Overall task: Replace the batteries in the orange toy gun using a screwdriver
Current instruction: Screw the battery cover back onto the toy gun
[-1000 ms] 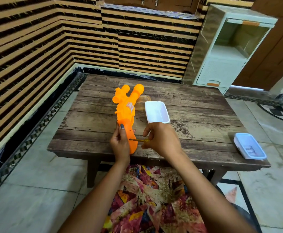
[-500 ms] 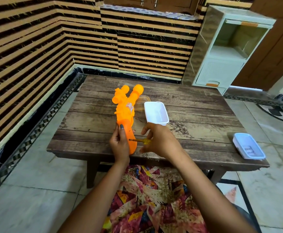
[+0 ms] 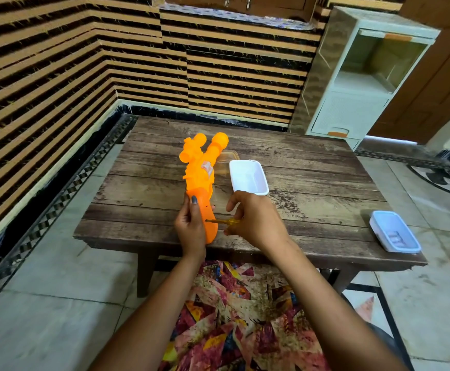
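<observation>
The gun [image 3: 201,180] lies on the table [image 3: 312,183] with its grip toward the near edge. The left hand [image 3: 190,227] is wrapped around that grip, thumb on top, pinning it in place. The right hand [image 3: 256,220] is closed on the handle of the screwdriver [image 3: 222,221], whose shaft runs level to the left, tip against the side of the grip (where the battery cover presumably sits, though no screw is clear enough to make out).

By this showing the task is at an early stage: a screw on the grip is being worked, and no cover lies loose on the table. Whether the screw is going out or in I cannot tell.

An empty white tray [image 3: 248,176] waits just beside the gun, likely for small parts. A blue-rimmed tray [image 3: 394,231], well apart at the right edge, holds what look like batteries. Left to do, as I judge it: free the cover, swap the cells, close and screw it back.
</observation>
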